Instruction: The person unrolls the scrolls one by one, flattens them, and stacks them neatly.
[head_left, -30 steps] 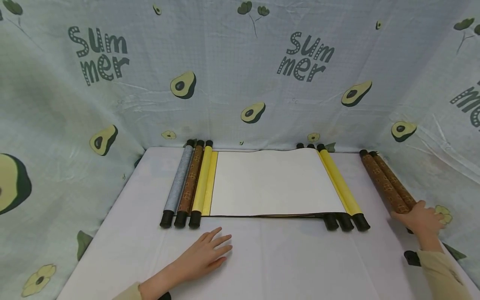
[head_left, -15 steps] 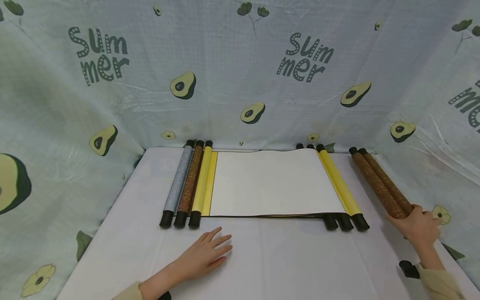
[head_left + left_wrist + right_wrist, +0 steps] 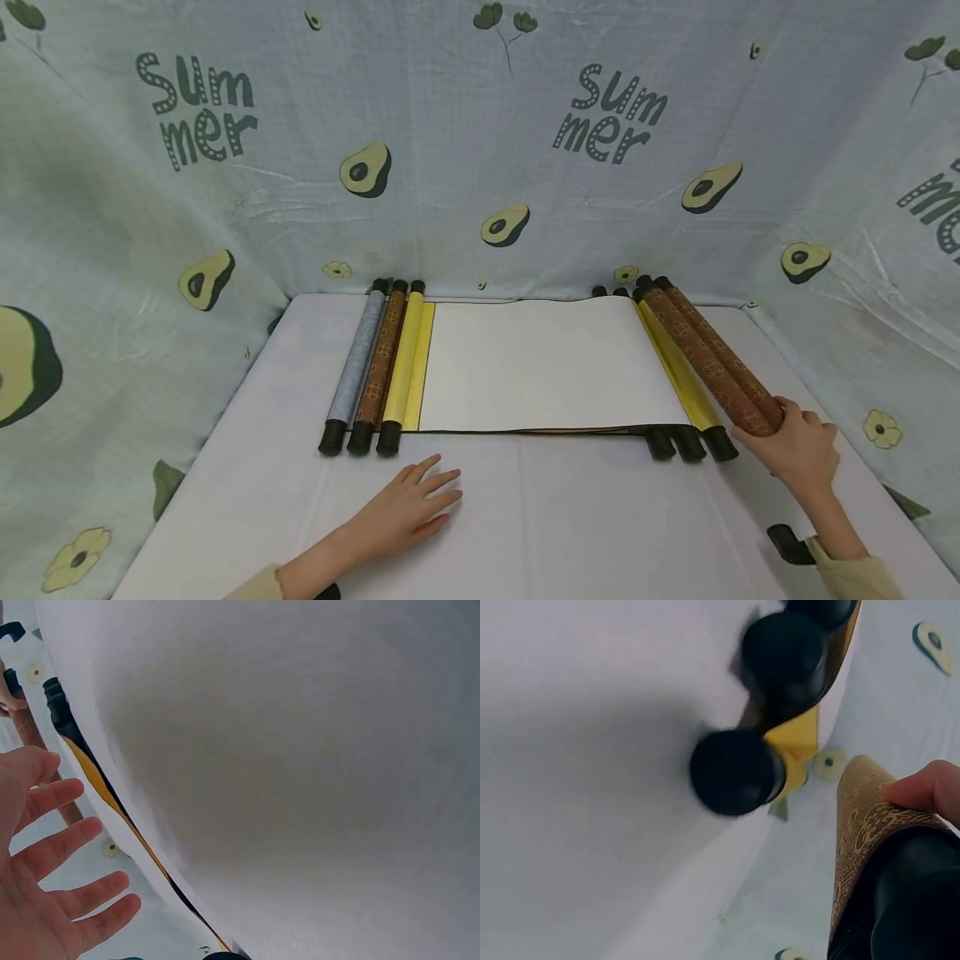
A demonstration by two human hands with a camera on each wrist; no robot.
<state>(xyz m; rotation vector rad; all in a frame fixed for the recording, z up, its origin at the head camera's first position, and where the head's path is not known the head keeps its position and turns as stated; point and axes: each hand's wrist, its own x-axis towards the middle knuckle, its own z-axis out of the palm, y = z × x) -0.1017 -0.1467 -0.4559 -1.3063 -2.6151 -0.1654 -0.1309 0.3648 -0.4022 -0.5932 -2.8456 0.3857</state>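
My right hand (image 3: pixel 798 450) grips the near end of a brown patterned hanging scroll (image 3: pixel 693 354), rolled up into two side-by-side rolls with black end knobs. The scroll is tilted and overlaps the right yellow roll (image 3: pixel 693 400) in the head view. In the right wrist view my thumb (image 3: pixel 922 787) presses on its brown cloth. Between yellow rolls lies an unrolled scroll with white paper (image 3: pixel 555 362). My left hand (image 3: pixel 405 512) has its fingers spread, just in front of that paper's near edge, and holds nothing.
At the paper's left lie a yellow roll (image 3: pixel 403 358), a brown roll (image 3: pixel 381 358) and a grey-blue roll (image 3: pixel 358 358). Black knobs (image 3: pixel 662 443) of further rolls jut out at the right. A printed cloth (image 3: pixel 450 125) hangs behind the white table (image 3: pixel 562 517).
My right hand has carried the brown scroll leftward from the table's right side to over the right yellow roll. My left hand has stayed in place.
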